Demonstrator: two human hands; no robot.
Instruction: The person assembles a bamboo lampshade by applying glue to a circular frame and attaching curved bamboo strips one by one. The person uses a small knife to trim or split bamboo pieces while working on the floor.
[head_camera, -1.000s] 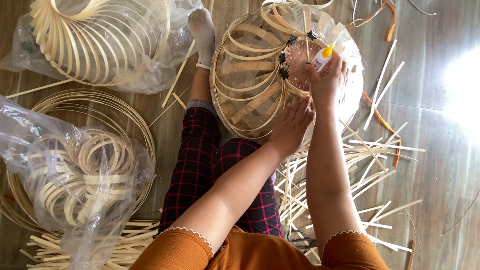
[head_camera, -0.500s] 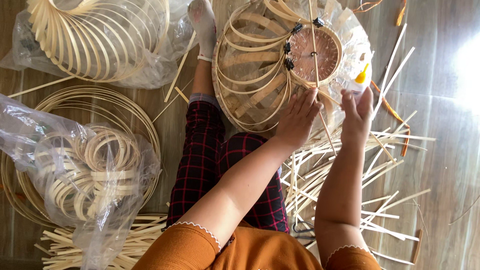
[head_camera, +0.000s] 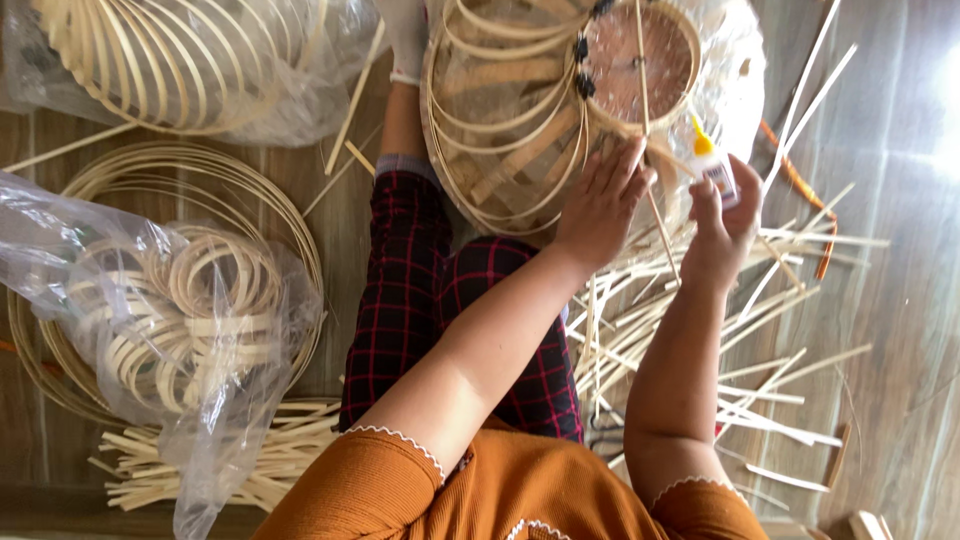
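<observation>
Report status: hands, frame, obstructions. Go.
Left hand pressing on bamboo frame. Right hand gripping glue bottle, nozzle at frame. Loose bamboo strips underneath.

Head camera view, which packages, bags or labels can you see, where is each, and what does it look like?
Glue bottle: in the right hand, small, white, yellow nozzle, printed label.
Clear plastic bag: left on the floor, crumpled, holding bamboo rings.
Second clear bag: top left, around larger hoops.

Bamboo craft workshop: bagged hoops (head_camera: 180, 320), loose strips (head_camera: 740, 330), wooden floor (head_camera: 900, 330).
</observation>
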